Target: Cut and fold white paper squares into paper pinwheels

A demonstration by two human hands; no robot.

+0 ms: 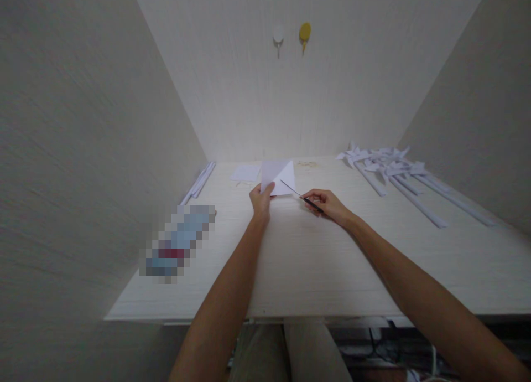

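My left hand (261,200) pinches the near left corner of a white creased paper square (279,174) and holds it tilted up off the pale wooden desk (315,260). My right hand (326,202) grips a pair of thin scissors (299,195) by dark handles, the blades pointing up and left toward the paper's right edge. The blade tips are close to the paper; whether they touch it I cannot tell.
Several white paper pinwheels on rolled paper sticks (398,174) lie at the back right. A small white sheet (245,173) and rolled paper sticks (201,181) lie at the back left. A blurred-out object (178,241) rests at the left. Walls enclose three sides; two hooks (305,34) hang on the back wall.
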